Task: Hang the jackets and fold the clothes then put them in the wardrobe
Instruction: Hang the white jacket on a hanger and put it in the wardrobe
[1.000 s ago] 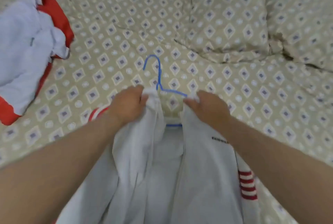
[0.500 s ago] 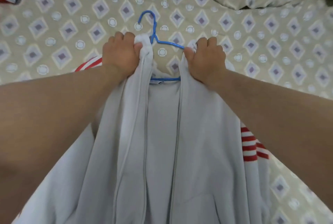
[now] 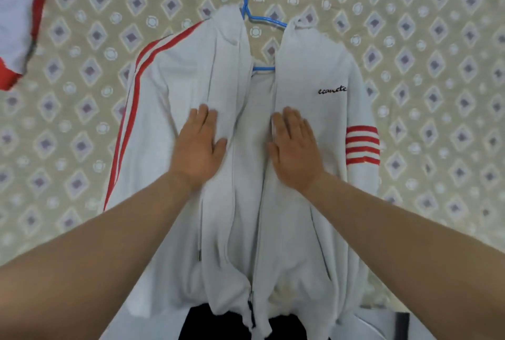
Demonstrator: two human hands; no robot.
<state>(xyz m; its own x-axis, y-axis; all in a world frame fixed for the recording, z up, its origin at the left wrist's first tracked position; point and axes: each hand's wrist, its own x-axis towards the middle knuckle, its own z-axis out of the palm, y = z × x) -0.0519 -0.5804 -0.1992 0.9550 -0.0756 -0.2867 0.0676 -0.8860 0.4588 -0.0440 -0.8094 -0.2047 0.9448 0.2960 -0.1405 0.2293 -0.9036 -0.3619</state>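
Two flat hands lie on one white zip jacket (image 3: 177, 88), seen from the head camera. The jacket is spread front-up on a beige bed cover (image 3: 437, 66) printed with diamonds. Its long axis runs straight away from the person: collar at the far end, hem at the near end, where it drapes over something dark. A blue hanger (image 3: 247, 2) sits inside the shoulders, and its hook pokes out past the collar, pointing away and curling to the left. The front is unzipped, with the two edges apart at the collar and nearly meeting at the hem. A sleeve with two long red stripes lies down the left side of the view; a sleeve with four short red bands lies on the right, below black script on the chest.

The left hand (image 3: 198, 145) rests palm-down on the left front panel, fingers straight and close together, thumb angled out toward the zip. The right hand (image 3: 293, 148) rests the same way on the right panel, fingers together, thumb out toward the opening. Neither grips any cloth. A white and red garment (image 3: 13, 11) lies at the upper left, well apart from the jacket.
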